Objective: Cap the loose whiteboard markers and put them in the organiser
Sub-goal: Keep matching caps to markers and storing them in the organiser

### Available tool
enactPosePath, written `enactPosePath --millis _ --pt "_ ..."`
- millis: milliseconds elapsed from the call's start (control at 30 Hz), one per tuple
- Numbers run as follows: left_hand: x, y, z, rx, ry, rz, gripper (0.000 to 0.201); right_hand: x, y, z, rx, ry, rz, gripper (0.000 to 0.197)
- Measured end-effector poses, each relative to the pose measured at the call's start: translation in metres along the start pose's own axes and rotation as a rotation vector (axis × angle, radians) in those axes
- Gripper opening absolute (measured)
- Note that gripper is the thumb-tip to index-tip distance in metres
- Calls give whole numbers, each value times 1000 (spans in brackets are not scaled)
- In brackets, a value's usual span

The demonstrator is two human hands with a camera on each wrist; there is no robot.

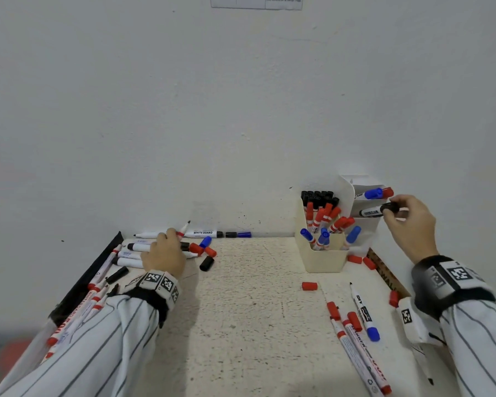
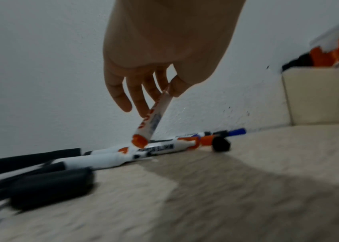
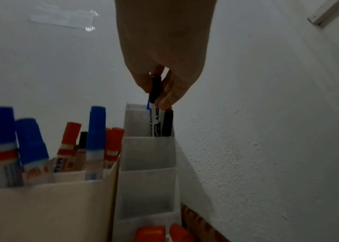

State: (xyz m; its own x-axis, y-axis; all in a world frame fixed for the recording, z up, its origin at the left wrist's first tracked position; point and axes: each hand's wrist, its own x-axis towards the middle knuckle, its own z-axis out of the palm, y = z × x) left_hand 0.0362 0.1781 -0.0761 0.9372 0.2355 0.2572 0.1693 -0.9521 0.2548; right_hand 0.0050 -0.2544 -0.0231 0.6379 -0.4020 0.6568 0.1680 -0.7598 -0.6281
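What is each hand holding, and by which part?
The left hand pinches an uncapped red marker by its barrel. The right hand holds a black marker by its cap end, lowering it into the organiser.

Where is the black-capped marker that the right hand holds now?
The right hand holds the black-capped marker in a slot of the tiered organiser, right of the cream bin.
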Motion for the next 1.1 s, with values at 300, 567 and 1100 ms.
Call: enactPosePath --millis 300,567,1100 --pt "-11 44 9 -748 -195 -42 27 3 11 34 -123 -75 -23 17" --pt "-27 51 16 -969 -612 -284 21 -1 10 49 -262 -93 -74 27" --pt "-43 24 12 -691 -543 -158 24 -23 -148 33 414 -298 -225 15"
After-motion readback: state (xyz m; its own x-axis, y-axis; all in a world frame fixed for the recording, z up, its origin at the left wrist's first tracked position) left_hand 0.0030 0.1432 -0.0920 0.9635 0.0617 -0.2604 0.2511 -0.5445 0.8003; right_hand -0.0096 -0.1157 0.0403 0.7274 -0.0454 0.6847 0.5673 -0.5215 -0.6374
